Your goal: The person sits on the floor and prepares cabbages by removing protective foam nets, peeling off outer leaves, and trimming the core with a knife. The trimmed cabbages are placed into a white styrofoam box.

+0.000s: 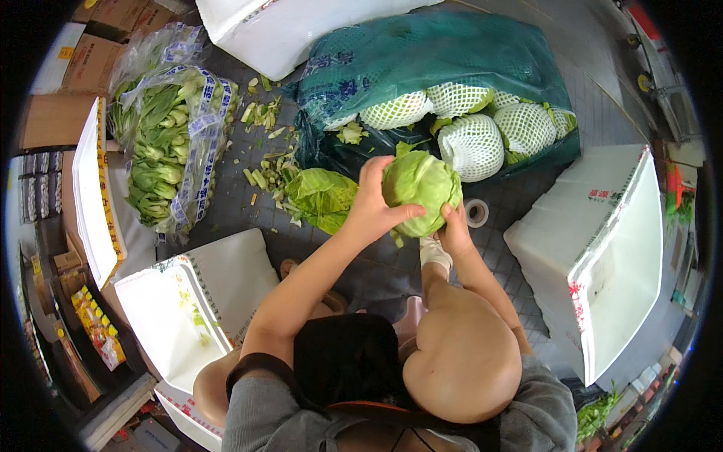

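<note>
A round green cabbage is held up between both hands. My left hand grips its left side, the thumb across its front. On its lower right side rests my right hand, fingers partly hidden behind it. Beyond the hands lies a green plastic bag, its near side open on several cabbages in white foam nets. Loose outer cabbage leaves lie on the floor left of the held cabbage, beside leaf and stem scraps. A roll of tape is on the floor at the right.
A plastic bag of bok choy lies on the left. White foam boxes stand near left, at right and at the top. Cardboard boxes and shelves line the left edge. The person's knees are close below the hands.
</note>
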`<state>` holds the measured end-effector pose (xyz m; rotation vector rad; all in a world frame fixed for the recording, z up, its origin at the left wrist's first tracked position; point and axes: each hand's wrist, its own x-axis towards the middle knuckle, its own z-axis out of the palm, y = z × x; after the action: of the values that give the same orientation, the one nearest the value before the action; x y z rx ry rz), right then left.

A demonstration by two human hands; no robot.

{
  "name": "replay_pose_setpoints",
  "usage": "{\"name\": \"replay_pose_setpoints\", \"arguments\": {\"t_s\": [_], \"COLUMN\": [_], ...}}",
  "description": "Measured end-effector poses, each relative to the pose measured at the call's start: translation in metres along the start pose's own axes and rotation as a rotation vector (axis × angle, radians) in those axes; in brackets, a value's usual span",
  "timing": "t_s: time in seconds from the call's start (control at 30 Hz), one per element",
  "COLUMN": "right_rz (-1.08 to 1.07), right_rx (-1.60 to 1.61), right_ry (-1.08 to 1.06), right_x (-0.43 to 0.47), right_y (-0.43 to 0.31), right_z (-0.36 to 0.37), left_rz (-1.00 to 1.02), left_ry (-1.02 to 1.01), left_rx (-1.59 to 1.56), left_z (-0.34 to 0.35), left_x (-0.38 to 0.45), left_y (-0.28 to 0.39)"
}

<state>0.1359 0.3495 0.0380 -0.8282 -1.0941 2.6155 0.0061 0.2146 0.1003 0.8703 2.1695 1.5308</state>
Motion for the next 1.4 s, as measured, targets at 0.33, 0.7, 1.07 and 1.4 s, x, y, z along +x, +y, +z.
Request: {"name": "replay_pose_setpoints", "arguments": {"t_s": [0.33, 0.7, 1.07, 1.4], "right_rz": [-0.075, 0.107, 0.575, 0.211], "right_rx": [-0.116, 0.396, 0.750, 0.208], "right_ry": [-0.085, -0.101, -0.197, 0.049], "right_x": [-0.002, 0.000, 0.016, -0.046], "right_y": [-0.011, -0.005, -0.018, -0.097], "right_z": [0.006, 0.005, 0.027, 0.025], "left_rz": [0.341, -0.664, -0.243, -0.078], "left_ry": [0.294, 0.213, 0.509, -0.326], "left_rx": [0.419, 0.699, 0.334, -0.647], "left_z": [-0.007, -0.045, -0.063, 0.022], "left_x": [-0.015, -0.052, -0.054, -0.002], "left_y": [-0.002, -0.114, -0.071, 0.015]}}
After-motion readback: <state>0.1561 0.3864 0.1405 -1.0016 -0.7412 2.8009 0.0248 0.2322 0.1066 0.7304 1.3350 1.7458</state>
